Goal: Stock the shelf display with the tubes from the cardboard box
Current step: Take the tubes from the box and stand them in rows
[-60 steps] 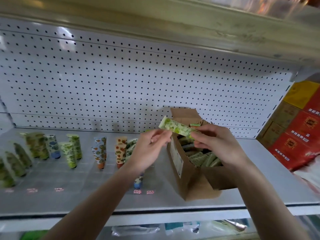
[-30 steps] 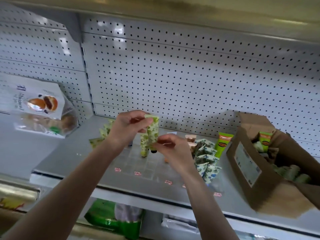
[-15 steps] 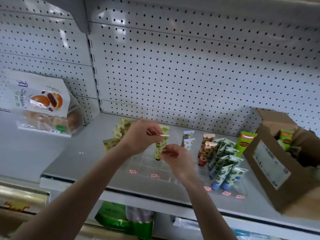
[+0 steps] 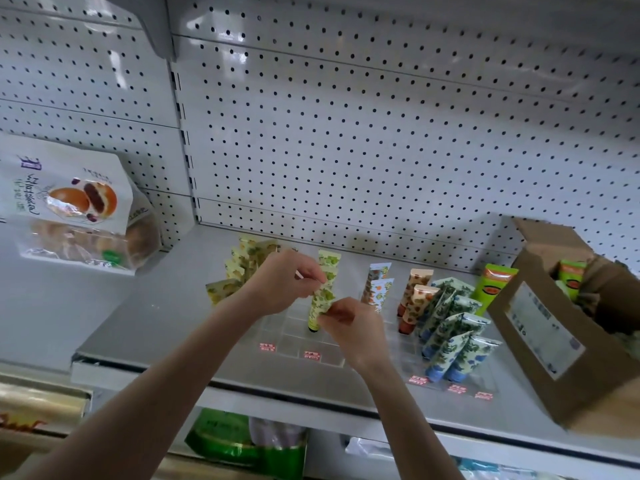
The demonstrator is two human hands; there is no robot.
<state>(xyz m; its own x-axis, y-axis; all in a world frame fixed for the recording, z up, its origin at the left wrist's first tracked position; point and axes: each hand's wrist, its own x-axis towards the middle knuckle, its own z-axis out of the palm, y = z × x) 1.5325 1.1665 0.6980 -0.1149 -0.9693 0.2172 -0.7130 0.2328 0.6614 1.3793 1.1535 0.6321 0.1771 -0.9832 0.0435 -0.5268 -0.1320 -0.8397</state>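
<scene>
Nearest to you, on the front edge of the shelf (image 4: 156, 323), small red price labels (image 4: 267, 347) are in a row. Just behind them your right hand (image 4: 353, 327) pinches the lower part of a green-patterned tube (image 4: 321, 299). The grip is narrow, with thumb and fingers closed on the tube. Your left hand (image 4: 284, 287) pinches the upper part of the same tube. The tube stands almost upright with its dark cap down in the clear divider tray (image 4: 294, 327).

To the right in the tray, blue-patterned tubes (image 4: 450, 344) lean together, and orange-spotted tubes (image 4: 415, 292) stand beside them. Further right is the open cardboard box (image 4: 540, 341), with more tubes inside. A bright green tube (image 4: 493, 285) stands just left of the box.

Far left in the tray stand yellow-green tubes (image 4: 242, 268). A bread bag (image 4: 76, 209) is on the next shelf section to the left. Behind everything is the white pegboard (image 4: 346, 150).
</scene>
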